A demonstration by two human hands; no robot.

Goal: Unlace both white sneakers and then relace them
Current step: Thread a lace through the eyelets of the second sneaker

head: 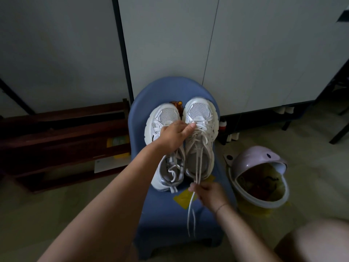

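Two white sneakers stand side by side, toes away from me, on a blue plastic chair (pixel 164 214). My left hand (pixel 174 134) lies across the left sneaker (pixel 163 118), its thumb pressing the lowest laces of the right sneaker (pixel 200 133). My right hand (pixel 208 192) is closed on the right sneaker's white lace (pixel 198 167) just behind its heel. Both lace ends (pixel 190 218) hang down below that hand over the seat. The left sneaker's lace (pixel 173 167) lies loose inside its opening.
A lilac bin (pixel 261 174) with its lid swung up stands on the floor right of the chair. A dark wooden rack (pixel 62 137) is on the left. White cabinet doors (pixel 245 53) rise behind the chair. My knee (pixel 321 242) is at the bottom right.
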